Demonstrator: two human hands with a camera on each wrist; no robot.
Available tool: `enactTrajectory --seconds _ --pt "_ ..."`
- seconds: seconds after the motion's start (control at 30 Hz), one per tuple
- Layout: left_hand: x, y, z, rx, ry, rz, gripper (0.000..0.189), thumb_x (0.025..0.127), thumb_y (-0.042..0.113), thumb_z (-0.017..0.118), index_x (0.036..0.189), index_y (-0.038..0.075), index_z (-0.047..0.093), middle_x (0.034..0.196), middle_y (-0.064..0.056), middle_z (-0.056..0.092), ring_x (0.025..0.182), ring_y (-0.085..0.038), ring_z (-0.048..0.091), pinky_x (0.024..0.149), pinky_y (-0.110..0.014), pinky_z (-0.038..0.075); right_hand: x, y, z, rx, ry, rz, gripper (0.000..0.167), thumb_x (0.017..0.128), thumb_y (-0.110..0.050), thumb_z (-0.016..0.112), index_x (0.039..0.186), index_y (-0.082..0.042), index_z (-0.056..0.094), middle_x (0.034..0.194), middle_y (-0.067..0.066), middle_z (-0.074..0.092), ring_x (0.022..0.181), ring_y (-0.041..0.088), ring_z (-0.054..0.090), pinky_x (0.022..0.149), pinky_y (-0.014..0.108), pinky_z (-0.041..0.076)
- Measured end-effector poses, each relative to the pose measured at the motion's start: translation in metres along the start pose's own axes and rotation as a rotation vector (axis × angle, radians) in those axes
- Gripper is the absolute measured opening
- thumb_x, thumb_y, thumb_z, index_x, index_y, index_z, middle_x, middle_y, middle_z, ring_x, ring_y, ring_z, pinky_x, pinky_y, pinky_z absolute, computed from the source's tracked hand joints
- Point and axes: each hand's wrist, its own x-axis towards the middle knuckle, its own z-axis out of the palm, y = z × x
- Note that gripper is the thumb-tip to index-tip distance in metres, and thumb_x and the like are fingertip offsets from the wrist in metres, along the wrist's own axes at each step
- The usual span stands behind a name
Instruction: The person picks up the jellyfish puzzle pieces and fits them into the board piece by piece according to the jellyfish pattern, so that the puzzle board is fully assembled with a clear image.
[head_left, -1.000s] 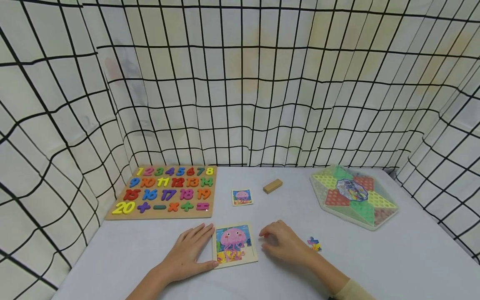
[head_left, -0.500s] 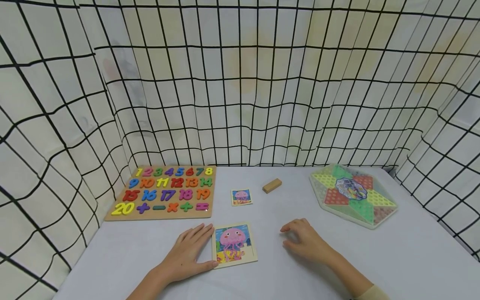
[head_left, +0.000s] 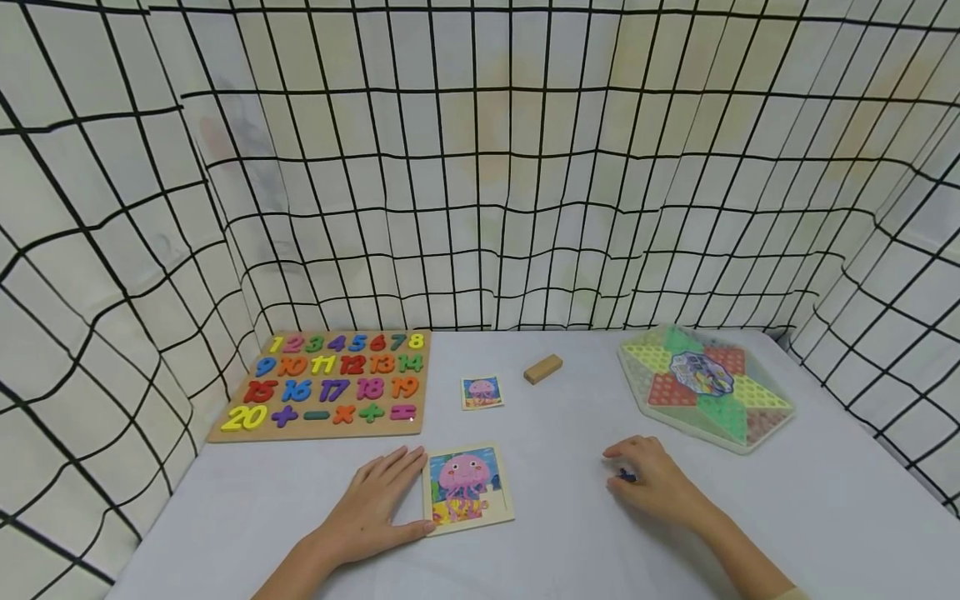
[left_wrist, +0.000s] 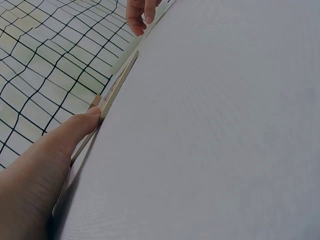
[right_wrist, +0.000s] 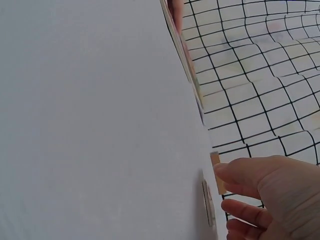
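A wooden jigsaw board (head_left: 467, 487) with a pink jellyfish picture lies flat at the table's front middle; bare wood shows at its lower right. My left hand (head_left: 375, 508) rests beside it, fingers straight along the left edge and thumb at the lower left corner. In the left wrist view, that thumb (left_wrist: 82, 127) touches the board's edge. My right hand (head_left: 663, 487) is low over the table to the right, thumb and forefinger apart around a small dark puzzle piece (head_left: 627, 475). The right wrist view has the piece (right_wrist: 208, 202) on the table near the fingers.
A number board (head_left: 322, 385) lies at the back left. Behind the jigsaw are a small jellyfish card (head_left: 482, 392) and a wooden block (head_left: 543, 369). A hexagonal board game case (head_left: 705, 387) sits at the back right. Black netting (head_left: 487, 208) encloses the table.
My right hand has moved right, away from the jigsaw board to the loose puzzle piece. My left hand has stayed at the board.
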Motion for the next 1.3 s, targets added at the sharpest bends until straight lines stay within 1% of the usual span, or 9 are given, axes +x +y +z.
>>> enactTrajectory --seconds 0.1,0.23,0.4,0.57,0.83,1.03,1.13,1.23,1.3 --pt "0.0 0.0 0.0 -0.006 0.0 0.002 0.092 0.074 0.075 0.047 0.141 0.013 0.037 0.146 -0.001 0.032 0.136 -0.023 0.02 0.105 -0.05 0.017 -0.004 0.005 -0.004 -0.012 0.013 -0.007 0.028 0.075 -0.015 0.075 0.1 -0.009 0.065 0.096 -0.003 0.061 0.09 0.02 0.05 0.075 0.037 0.043" --pt "0.0 0.0 0.0 -0.006 -0.004 0.003 0.093 0.074 0.075 0.047 0.142 0.013 0.036 0.147 0.0 0.031 0.136 -0.023 0.02 0.105 -0.05 0.017 -0.01 0.01 -0.006 -0.015 0.026 -0.007 0.029 0.074 -0.02 0.076 0.1 -0.01 0.066 0.094 -0.006 0.06 0.088 0.016 0.05 0.073 0.034 0.043" --pt "-0.001 0.0 -0.001 -0.01 -0.004 0.005 0.092 0.074 0.075 0.047 0.142 0.013 0.036 0.147 0.0 0.031 0.136 -0.023 0.019 0.105 -0.049 0.017 -0.013 0.012 -0.01 -0.004 0.018 0.029 0.031 0.073 -0.028 0.077 0.098 -0.012 0.066 0.092 -0.009 0.058 0.085 0.014 0.048 0.071 0.031 0.041" --pt "-0.001 0.0 -0.001 -0.014 -0.006 0.001 0.093 0.074 0.075 0.047 0.142 0.013 0.036 0.147 -0.001 0.031 0.136 -0.023 0.019 0.105 -0.049 0.016 -0.014 0.013 -0.014 0.011 -0.039 0.049 0.032 0.074 -0.035 0.074 0.096 -0.014 0.065 0.089 -0.01 0.056 0.083 0.012 0.046 0.07 0.031 0.04" --pt "-0.001 0.0 -0.001 -0.008 -0.007 -0.004 0.093 0.074 0.075 0.047 0.142 0.013 0.036 0.147 0.0 0.031 0.136 -0.023 0.019 0.105 -0.049 0.017 -0.014 0.011 -0.017 0.023 -0.122 0.096 0.031 0.075 -0.037 0.073 0.095 -0.018 0.061 0.086 -0.01 0.051 0.082 0.012 0.044 0.071 0.031 0.04" --pt "-0.001 0.0 0.0 -0.014 0.001 0.001 0.093 0.073 0.075 0.048 0.142 0.013 0.036 0.147 0.0 0.031 0.136 -0.023 0.02 0.105 -0.048 0.017 -0.012 0.014 -0.017 0.094 -0.151 0.077 0.032 0.075 -0.036 0.074 0.093 -0.014 0.057 0.085 -0.009 0.052 0.081 0.009 0.047 0.073 0.029 0.043" --pt "-0.001 0.0 0.0 -0.008 0.001 0.001 0.093 0.073 0.075 0.047 0.141 0.013 0.036 0.147 0.0 0.031 0.136 -0.023 0.02 0.105 -0.049 0.017 -0.012 0.014 -0.015 0.148 -0.171 0.098 0.034 0.075 -0.034 0.075 0.093 -0.014 0.054 0.084 -0.008 0.052 0.081 0.006 0.048 0.074 0.026 0.045" --pt "-0.001 0.0 0.0 0.001 -0.002 -0.003 0.093 0.073 0.076 0.046 0.141 0.013 0.036 0.147 -0.001 0.031 0.136 -0.023 0.02 0.105 -0.048 0.017 -0.012 0.011 -0.015 0.211 -0.191 0.112 0.036 0.075 -0.034 0.074 0.096 -0.014 0.052 0.082 -0.007 0.051 0.077 0.005 0.048 0.07 0.024 0.044" --pt "0.0 0.001 -0.001 -0.002 -0.002 -0.002 0.093 0.074 0.075 0.047 0.141 0.012 0.037 0.146 -0.001 0.032 0.136 -0.024 0.021 0.105 -0.049 0.017 -0.011 0.008 -0.015 0.256 -0.202 0.102 0.036 0.076 -0.032 0.074 0.099 -0.014 0.052 0.08 -0.006 0.052 0.073 0.004 0.048 0.065 0.022 0.044"
